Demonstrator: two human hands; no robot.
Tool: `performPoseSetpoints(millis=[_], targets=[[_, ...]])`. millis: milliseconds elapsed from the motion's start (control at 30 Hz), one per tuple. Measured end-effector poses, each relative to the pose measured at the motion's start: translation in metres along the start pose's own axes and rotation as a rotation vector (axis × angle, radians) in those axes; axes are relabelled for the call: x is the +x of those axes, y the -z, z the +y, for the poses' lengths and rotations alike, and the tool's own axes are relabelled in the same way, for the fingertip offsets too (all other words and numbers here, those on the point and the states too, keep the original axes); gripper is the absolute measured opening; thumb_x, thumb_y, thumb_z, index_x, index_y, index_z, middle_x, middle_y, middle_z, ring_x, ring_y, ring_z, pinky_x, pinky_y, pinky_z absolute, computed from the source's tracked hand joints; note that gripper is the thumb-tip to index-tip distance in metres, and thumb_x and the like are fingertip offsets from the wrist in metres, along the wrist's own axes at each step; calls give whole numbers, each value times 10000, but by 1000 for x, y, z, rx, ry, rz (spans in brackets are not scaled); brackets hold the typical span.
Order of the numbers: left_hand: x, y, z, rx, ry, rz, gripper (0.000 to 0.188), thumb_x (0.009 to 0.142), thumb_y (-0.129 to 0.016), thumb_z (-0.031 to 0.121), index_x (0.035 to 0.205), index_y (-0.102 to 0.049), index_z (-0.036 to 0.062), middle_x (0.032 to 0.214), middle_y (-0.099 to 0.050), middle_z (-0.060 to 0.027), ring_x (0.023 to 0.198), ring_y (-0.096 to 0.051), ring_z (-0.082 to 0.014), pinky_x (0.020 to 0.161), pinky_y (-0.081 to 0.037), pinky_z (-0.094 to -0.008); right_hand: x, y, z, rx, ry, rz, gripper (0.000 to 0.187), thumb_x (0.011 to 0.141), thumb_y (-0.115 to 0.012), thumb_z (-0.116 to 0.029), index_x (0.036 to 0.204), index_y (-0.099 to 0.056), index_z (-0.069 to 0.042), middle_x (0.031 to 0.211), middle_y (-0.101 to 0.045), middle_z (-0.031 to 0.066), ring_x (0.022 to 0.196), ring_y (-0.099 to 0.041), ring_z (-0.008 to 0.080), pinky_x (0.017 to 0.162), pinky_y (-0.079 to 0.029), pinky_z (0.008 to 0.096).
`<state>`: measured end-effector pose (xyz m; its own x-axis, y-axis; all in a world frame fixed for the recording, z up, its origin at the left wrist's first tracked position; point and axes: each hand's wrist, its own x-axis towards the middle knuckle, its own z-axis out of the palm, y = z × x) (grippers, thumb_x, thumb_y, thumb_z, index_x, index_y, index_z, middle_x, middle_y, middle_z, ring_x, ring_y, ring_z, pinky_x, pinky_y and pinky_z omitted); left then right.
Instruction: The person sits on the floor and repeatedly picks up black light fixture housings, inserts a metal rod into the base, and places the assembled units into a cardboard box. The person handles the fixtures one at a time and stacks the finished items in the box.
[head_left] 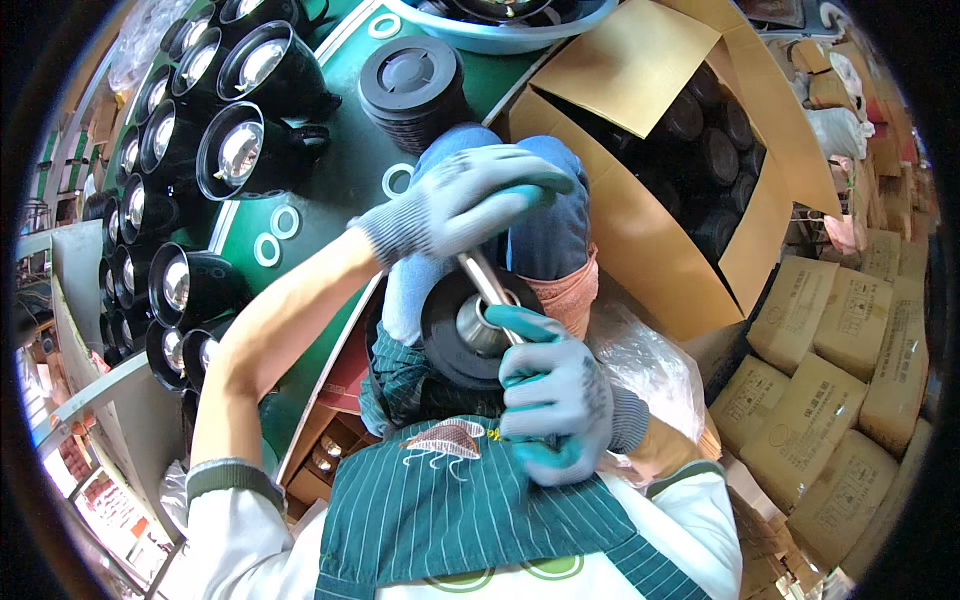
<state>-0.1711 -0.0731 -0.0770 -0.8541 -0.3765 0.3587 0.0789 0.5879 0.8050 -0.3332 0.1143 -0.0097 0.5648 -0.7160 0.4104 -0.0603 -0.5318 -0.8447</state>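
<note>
Both my hands wear grey gloves with teal palms and fingers. A metal rod [486,281] slants between them. My left hand [475,200] is closed over its upper end, and what the fingers cover there is hidden. Lower down, my right hand [558,400] is closed around the rod's other end. Beneath the rod a black round disc [450,350] with a metal hub [474,328] at its centre rests in my lap, between my legs. The right fingertips are beside the hub; I cannot tell whether they touch it.
On the green table [335,165] are a stack of black discs [412,85], several white rings [285,221] and a blue basin [480,30]. Rows of black cup-shaped housings [240,150] fill the left. An open carton [610,210] of black parts stands right; sealed cartons [815,410] lie beyond.
</note>
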Motion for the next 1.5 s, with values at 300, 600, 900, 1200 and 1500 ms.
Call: performPoseSetpoints(millis=[300, 600, 900, 1200, 1500], targets=[[1, 3, -12, 128, -24, -44, 353, 995, -548, 340, 903, -775, 86, 691, -668, -133, 665, -678, -344, 655, -537, -418, 32, -19, -1, -218, 44, -48, 238, 808, -746, -366, 774, -691, -137, 701, -604, 75, 753, -617, 258, 970, -509, 511], [-194, -13, -5, -318, 962, 932, 256, 1014, -628, 264, 1077, -732, 38, 642, -520, -3, 564, -526, -144, 550, -450, -327, -39, -54, 12, -683, -660, 183, 955, 743, -801, -654, 1519, -537, -164, 1583, -398, 278, 1424, -428, 479, 1169, -364, 547], [-239, -6, -26, 724, 1345, 498, 562, 895, -693, 566, 1211, -658, 102, 933, -737, -208, 878, -720, -394, 793, -548, -508, -11, -17, -21, -555, -338, 519, 687, 685, -937, -406, 1230, -749, -33, 1342, -654, 228, 1287, -593, 425, 1143, -430, 501], [-144, 19, 114, 365, 184, 765, 823, 717, -879, 306, 1409, -542, 15, 1439, -511, -290, 1343, -511, -465, 1142, -399, -558, 27, 7, 52, 785, -378, 1005, 624, 1086, -504, -475, 1498, -495, -6, 1458, -582, 125, 1299, -574, 242, 1089, -485, 410], [-50, 198, 94, 937, 242, 908, 491, 665, -922, 232, 1090, -715, 100, 1395, -588, -282, 1251, -621, -437, 1051, -501, -489, 88, 24, 67, 654, -378, 804, 708, 1095, -381, -514, 1593, -332, -14, 1582, -445, 198, 1408, -500, 331, 1172, -420, 481]])
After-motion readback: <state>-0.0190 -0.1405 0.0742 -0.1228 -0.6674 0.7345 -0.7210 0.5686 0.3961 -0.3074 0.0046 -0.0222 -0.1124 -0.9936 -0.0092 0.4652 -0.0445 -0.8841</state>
